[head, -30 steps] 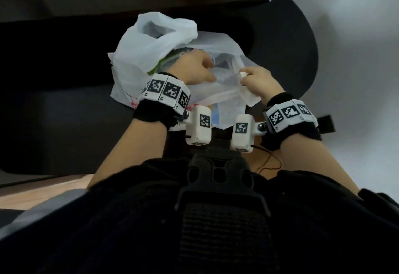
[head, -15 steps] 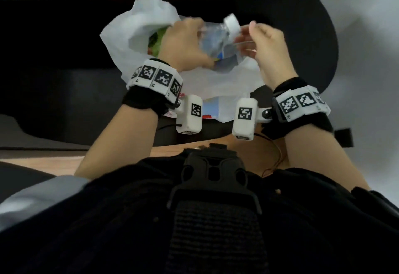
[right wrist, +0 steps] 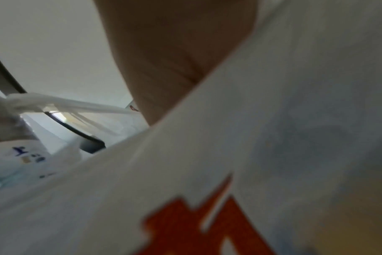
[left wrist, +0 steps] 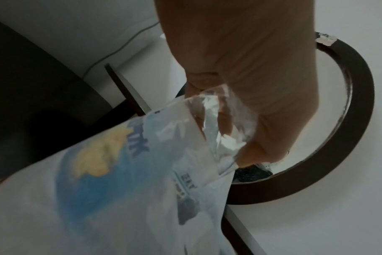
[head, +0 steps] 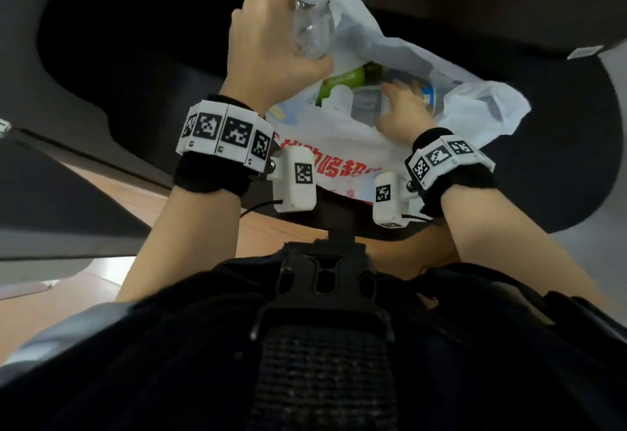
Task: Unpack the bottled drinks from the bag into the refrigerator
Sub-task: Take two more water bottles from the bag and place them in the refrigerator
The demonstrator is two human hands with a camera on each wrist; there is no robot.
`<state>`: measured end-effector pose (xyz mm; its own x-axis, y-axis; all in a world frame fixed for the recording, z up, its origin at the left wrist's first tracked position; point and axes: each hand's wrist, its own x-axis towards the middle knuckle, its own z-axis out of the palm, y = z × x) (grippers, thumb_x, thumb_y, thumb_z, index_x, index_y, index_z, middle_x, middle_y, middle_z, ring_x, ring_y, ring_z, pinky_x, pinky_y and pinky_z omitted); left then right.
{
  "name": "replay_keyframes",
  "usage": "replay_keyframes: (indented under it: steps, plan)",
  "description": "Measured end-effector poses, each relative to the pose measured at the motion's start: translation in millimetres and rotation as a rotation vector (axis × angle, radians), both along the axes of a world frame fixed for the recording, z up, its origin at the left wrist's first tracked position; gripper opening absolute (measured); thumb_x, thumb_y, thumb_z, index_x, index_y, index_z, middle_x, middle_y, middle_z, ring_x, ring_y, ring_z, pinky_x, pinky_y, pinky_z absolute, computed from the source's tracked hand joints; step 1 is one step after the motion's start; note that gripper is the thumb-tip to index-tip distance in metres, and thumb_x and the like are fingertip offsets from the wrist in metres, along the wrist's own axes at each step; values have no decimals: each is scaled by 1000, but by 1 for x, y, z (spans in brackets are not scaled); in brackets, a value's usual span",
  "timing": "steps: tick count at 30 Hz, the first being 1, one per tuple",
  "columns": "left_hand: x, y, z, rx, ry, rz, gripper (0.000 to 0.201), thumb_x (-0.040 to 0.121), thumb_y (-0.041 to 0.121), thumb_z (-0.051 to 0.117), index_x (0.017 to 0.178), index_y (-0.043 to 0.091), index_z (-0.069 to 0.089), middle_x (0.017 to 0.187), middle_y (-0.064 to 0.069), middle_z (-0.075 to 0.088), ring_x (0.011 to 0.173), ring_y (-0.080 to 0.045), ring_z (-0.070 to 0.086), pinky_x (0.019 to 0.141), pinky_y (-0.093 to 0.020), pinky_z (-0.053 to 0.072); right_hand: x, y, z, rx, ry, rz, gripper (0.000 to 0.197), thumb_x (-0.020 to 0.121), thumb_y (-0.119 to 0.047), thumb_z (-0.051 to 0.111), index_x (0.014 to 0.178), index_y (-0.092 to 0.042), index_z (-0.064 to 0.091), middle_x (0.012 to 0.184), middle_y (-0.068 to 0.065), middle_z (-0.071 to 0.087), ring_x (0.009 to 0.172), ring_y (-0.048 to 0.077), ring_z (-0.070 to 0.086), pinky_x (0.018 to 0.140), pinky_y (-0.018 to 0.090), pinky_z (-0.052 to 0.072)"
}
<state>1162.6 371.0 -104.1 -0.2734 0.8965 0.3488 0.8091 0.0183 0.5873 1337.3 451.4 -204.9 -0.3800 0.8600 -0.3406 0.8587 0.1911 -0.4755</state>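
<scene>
My left hand (head: 271,47) grips a clear bottle (head: 310,13) with a white cap and holds it up above the white plastic bag (head: 339,155) with red print. In the left wrist view the fingers (left wrist: 246,96) wrap the bottle (left wrist: 131,172), which has a blue and yellow label. My right hand (head: 403,111) reaches into the bag's mouth, fingers extended onto the bottles lying there, gripping nothing that I can see. A green bottle (head: 346,82) and a white-capped one (head: 339,96) lie inside. In the right wrist view the bag (right wrist: 273,155) hides the fingers; only the palm (right wrist: 175,60) shows.
The bag sits on a dark round surface (head: 559,145). Dark furniture (head: 101,74) fills the left and top of the head view. A wooden floor (head: 210,223) shows below, and a pale wall (head: 610,193) lies at the right.
My left hand has lifted the clear bottle up out of the bag. My right hand has left the bottle's neck and dropped into the bag's opening.
</scene>
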Motion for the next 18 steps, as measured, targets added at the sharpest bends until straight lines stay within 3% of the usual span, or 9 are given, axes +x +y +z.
replay_keyframes:
  steps: [2,5,8,12,15,18]
  plan:
    - [-3,-3,-7,-46,-8,21,56,66,36,67,110,3,57,106,-9,65,94,-22,63,76,-38,54,-4,5,-5,13,-118,1,64,87,-20,56,145,-23,27,157,2,19,147,30,7,114,62,11]
    - [-6,-3,-16,-84,-23,27,54,66,35,68,109,4,56,104,-9,63,92,-24,61,76,-42,53,-7,9,-8,61,-192,21,68,86,-26,60,144,-22,25,155,5,20,145,33,9,113,61,13]
    - [-6,-2,-23,-92,-40,29,56,66,35,67,113,6,56,105,-8,63,93,-23,61,77,-44,53,-9,14,-9,120,-271,27,63,85,-28,62,140,-16,33,150,13,24,142,37,12,113,60,14]
    - [-7,0,-29,-100,-76,43,59,66,32,71,117,6,55,108,-7,63,96,-23,61,79,-39,53,-9,19,-15,149,-344,41,59,86,-30,60,137,-10,37,149,19,25,141,39,14,115,57,15]
    - [-5,3,-31,-110,-77,37,54,66,31,71,111,5,56,106,-7,63,93,-23,61,76,-39,53,-8,22,-19,115,-326,23,62,87,-27,58,140,-14,30,149,16,32,140,36,24,116,56,13]
    - [-5,6,-32,-117,-70,30,53,66,33,70,108,4,56,105,-7,62,91,-23,61,76,-44,53,-8,26,-17,140,-329,22,56,84,-15,57,135,-10,34,142,20,41,135,38,31,114,55,19]
